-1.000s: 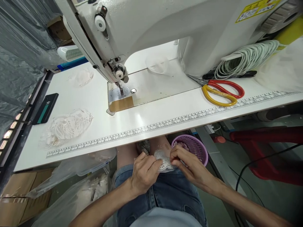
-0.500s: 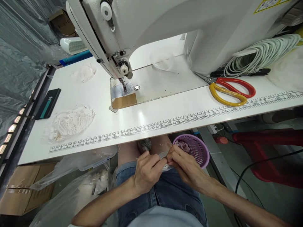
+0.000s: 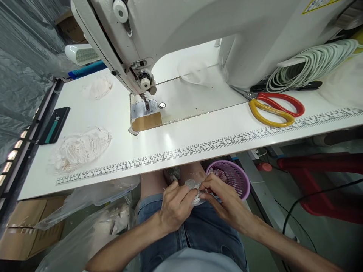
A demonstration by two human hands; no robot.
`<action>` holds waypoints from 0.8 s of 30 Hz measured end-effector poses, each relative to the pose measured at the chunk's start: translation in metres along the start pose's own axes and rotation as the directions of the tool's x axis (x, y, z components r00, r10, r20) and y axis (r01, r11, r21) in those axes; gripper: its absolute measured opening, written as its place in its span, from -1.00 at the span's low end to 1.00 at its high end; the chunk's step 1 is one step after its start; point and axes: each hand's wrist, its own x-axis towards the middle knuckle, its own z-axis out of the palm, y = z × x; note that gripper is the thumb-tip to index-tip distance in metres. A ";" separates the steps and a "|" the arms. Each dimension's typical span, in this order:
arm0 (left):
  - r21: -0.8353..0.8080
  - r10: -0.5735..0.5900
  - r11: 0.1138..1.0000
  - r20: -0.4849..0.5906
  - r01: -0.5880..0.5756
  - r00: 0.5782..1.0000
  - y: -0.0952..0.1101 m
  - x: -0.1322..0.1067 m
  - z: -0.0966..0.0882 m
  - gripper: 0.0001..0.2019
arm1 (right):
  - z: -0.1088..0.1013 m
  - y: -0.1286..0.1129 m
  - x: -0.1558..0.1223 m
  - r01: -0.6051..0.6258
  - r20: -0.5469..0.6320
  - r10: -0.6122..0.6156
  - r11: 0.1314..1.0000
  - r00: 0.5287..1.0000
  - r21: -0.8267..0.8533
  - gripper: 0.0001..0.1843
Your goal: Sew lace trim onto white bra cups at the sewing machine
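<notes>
Over my lap, a small piece of white lace fabric (image 3: 196,199) is held between my two hands, below the table edge. My left hand (image 3: 177,204) is closed, pinching the lace between thumb and curled fingers. From the other side my right hand (image 3: 219,194) grips the lace's edge with thumb and forefinger. Part of the lace is hidden behind the fingers. Beyond the table edge stands a white sewing machine (image 3: 193,26), its needle and presser foot (image 3: 146,104) over the metal plate with no fabric under them.
White lace pieces (image 3: 85,147) lie on the table's left, by a black case (image 3: 53,125). Scissors (image 3: 273,109) with red and yellow handles and a coil of pale cord (image 3: 312,66) lie right. A purple basket (image 3: 241,181) stands right of my knees, a red stool (image 3: 320,181) farther right.
My fingertips have drawn slightly apart, and more of the white lace shows between them. The view has shifted slightly. Things on the table stay in place.
</notes>
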 end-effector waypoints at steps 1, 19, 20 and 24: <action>-0.004 0.001 1.000 0.002 -0.001 1.000 0.000 0.000 0.000 -0.85 | 0.001 -0.001 0.000 0.011 -0.002 -0.011 0.999 1.000 -0.038 -0.90; 0.030 -0.017 0.999 -0.023 0.017 1.000 -0.008 -0.005 0.003 -0.86 | -0.033 0.059 -0.033 -0.153 -0.207 0.072 0.901 0.976 -0.407 -0.82; 0.024 -0.020 1.000 -0.022 0.021 1.000 -0.008 -0.006 0.003 -0.85 | -0.037 0.069 -0.039 -0.153 -0.169 0.081 0.869 0.982 -0.470 -0.79; -0.097 -0.107 0.989 0.033 0.110 0.994 -0.007 -0.005 0.002 -0.83 | -0.040 0.073 -0.049 -0.053 -0.037 0.038 0.764 0.999 -0.643 -0.69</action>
